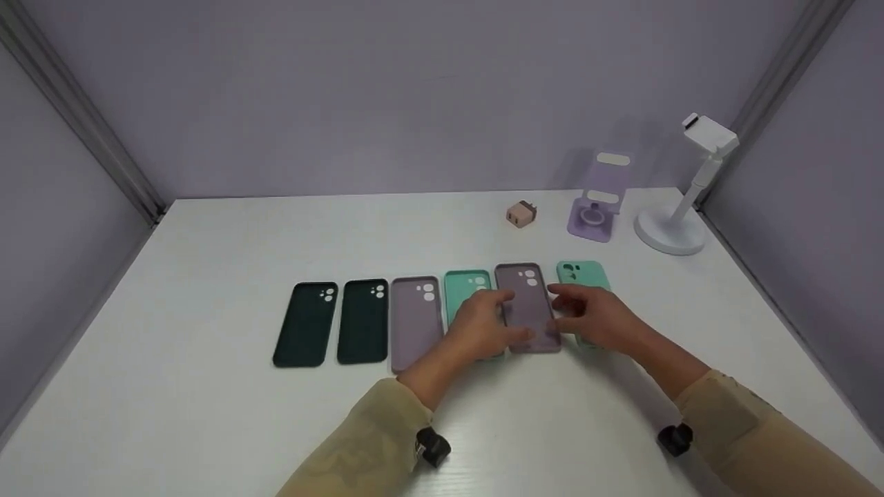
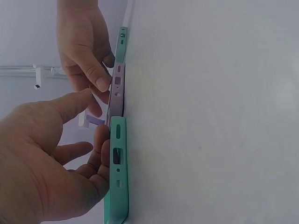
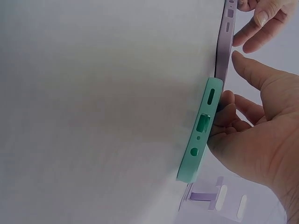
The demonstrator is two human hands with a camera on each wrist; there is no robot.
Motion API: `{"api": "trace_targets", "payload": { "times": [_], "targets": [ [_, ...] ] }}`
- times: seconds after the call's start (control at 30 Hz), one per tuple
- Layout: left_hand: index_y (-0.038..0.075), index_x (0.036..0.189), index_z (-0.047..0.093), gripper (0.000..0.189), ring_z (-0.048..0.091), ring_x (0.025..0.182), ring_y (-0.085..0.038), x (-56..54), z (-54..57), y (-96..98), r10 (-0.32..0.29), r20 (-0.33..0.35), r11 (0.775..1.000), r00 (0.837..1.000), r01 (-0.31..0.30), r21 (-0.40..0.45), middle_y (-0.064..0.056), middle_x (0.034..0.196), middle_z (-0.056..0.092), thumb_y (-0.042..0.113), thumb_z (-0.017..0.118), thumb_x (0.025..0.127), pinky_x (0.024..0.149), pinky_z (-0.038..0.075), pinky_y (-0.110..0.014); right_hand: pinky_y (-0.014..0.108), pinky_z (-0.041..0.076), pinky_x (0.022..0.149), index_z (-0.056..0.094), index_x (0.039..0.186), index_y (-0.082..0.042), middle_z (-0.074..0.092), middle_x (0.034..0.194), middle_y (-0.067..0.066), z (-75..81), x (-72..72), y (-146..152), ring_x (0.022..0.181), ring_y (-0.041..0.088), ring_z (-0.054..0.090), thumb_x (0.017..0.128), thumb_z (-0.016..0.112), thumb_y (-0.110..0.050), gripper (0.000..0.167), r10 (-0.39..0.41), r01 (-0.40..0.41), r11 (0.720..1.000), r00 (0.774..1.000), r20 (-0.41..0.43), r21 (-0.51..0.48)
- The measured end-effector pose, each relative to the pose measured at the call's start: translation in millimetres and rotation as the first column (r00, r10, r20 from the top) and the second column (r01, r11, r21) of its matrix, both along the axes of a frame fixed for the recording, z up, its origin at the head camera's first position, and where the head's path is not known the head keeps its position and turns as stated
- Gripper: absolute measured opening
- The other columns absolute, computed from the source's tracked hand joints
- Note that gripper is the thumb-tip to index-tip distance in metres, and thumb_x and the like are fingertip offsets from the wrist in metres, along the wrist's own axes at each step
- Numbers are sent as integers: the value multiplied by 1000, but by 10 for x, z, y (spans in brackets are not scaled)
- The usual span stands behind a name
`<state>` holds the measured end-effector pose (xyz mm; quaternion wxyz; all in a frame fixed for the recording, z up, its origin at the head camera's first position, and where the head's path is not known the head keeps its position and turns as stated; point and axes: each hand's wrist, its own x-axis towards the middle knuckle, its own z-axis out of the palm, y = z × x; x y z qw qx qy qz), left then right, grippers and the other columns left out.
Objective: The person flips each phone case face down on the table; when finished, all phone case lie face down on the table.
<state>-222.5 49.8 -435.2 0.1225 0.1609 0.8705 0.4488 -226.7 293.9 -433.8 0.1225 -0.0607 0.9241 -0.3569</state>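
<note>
Several phone cases lie in a row on the white table. My left hand (image 1: 481, 324) is over a teal phone case (image 1: 467, 281), its lower fingers (image 2: 97, 175) resting along that case. Its thumb and index finger reach over the purple phone case (image 1: 523, 297) to the right. My right hand (image 1: 599, 319) is above the rightmost teal phone case (image 1: 582, 271), covering much of it. The right thumb (image 1: 568, 325) and index finger are at the purple case's right edge; contact is hard to tell. Neither hand has its fingers wrapped round a case.
Leftward in the row are another purple case (image 1: 415, 321) and two dark green cases (image 1: 306, 324) (image 1: 363, 321). Behind stand a pink charger plug (image 1: 521, 214), a purple phone stand (image 1: 599, 197) and a white stand (image 1: 670, 231). Grey-purple panels (image 1: 414, 103) border the table.
</note>
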Motion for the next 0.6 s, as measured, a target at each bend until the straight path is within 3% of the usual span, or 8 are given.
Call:
{"api": "trace_targets", "payload": {
  "times": [0.6],
  "targets": [
    [2,148,59,72,54,136,-28,13,-40,38,4,-40,1000,999,-5,-17,-16,149,55,27,89,88,116,43,-39,42,50,97,55,153,-2,68,135,13,-2,-9,-9,113,26,59,96,81,-26,67,5,-5,1000,1000,4,14]
  ]
}}
